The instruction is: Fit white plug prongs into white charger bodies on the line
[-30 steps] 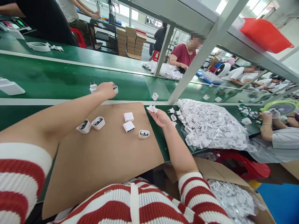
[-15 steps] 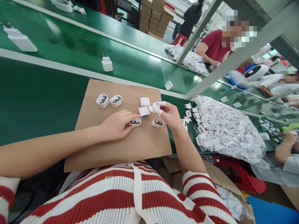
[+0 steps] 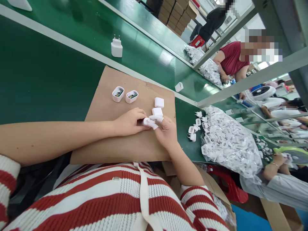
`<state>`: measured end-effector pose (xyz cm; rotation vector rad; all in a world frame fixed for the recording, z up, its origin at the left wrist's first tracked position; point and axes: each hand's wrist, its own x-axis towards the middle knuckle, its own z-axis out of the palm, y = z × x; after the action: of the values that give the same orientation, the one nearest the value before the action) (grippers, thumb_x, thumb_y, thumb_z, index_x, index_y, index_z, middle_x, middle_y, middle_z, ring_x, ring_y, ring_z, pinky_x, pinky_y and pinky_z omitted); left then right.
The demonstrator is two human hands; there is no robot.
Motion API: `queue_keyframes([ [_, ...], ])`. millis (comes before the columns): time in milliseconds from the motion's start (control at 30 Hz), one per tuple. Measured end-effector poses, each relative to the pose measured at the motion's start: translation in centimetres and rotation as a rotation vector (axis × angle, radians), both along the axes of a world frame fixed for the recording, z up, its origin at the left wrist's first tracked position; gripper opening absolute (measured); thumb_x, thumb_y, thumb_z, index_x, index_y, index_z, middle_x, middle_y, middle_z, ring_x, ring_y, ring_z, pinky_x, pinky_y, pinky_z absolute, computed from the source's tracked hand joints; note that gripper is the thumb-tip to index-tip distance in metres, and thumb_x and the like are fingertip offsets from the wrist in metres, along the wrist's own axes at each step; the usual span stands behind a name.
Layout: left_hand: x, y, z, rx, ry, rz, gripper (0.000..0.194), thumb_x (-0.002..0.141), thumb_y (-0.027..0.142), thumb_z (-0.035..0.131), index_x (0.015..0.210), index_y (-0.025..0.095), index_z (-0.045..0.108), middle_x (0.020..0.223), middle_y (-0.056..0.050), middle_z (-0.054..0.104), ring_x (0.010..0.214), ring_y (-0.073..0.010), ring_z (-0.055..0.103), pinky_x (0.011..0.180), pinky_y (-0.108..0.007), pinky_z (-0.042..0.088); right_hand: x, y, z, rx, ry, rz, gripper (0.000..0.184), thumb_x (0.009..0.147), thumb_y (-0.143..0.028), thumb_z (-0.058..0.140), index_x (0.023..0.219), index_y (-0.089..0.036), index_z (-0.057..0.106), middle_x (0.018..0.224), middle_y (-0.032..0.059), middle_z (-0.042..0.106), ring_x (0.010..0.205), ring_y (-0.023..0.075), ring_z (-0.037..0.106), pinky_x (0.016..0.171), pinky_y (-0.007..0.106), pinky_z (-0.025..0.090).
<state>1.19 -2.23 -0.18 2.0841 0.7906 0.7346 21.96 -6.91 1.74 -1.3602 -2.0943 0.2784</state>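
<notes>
My left hand (image 3: 130, 122) rests on the cardboard sheet (image 3: 108, 150), its thumb and fingers closed around a white charger housing (image 3: 146, 121). My right hand (image 3: 166, 131), with white finger covers on thumb and forefinger, meets the housing's right end in a pinch. What lies between those covered fingertips blends in white and cannot be made out. Just beyond the right hand are a white charger block (image 3: 157, 111) and another white block (image 3: 159, 102). Farther left, an open housing (image 3: 118, 94) and a second open housing (image 3: 132, 96) stand with green circuit boards inside.
Loose white plug pieces (image 3: 193, 129) lie right of the cardboard, beside a large clear bag of white parts (image 3: 228, 141). A plug charger (image 3: 116, 47) and a small white housing (image 3: 179, 87) are on the green belt. A metal post (image 3: 240, 81) slants across the right; co-workers sit beyond.
My right hand has moved left and toward me, from beside the blocks to the housing in my left hand. The housing that stood nearest my right hand is no longer visible. The camera view has shifted.
</notes>
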Motion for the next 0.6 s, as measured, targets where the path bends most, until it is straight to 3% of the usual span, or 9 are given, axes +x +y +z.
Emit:
queue_keyframes([
  [167,0.1,0.0,0.0,-0.008,0.002,-0.001,0.025,0.090,0.042,0.067,0.097,0.019,0.075,0.099,-0.009,0.068,0.097,-0.0252,0.061,0.092,-0.038,0.047,-0.1,0.3,0.6,0.114,-0.177,0.058,0.021,0.090,-0.016,0.060,0.103,-0.026,0.073,0.093,0.0052,0.073,0.097,0.0248,0.064,0.086,0.039,0.051],
  [400,0.2,-0.2,0.1,-0.007,-0.008,0.017,0.027,0.090,0.044,0.067,0.094,0.019,0.075,0.100,-0.009,0.067,0.099,-0.0252,0.061,0.090,-0.037,0.047,-0.3,0.3,0.6,0.011,-0.200,-0.062,0.021,0.083,-0.013,0.061,0.097,-0.024,0.071,0.080,0.0042,0.067,0.085,0.0241,0.059,0.078,0.037,0.045],
  [600,0.3,-0.2,0.7,-0.017,0.014,-0.024,0.031,0.092,0.048,0.065,0.093,0.019,0.076,0.098,-0.007,0.067,0.094,-0.0232,0.062,0.084,-0.035,0.048,-0.2,1.8,2.6,-0.060,-0.274,0.095,0.022,0.066,-0.004,0.058,0.077,-0.021,0.068,0.074,0.0034,0.064,0.078,0.0227,0.056,0.077,0.036,0.043],
])
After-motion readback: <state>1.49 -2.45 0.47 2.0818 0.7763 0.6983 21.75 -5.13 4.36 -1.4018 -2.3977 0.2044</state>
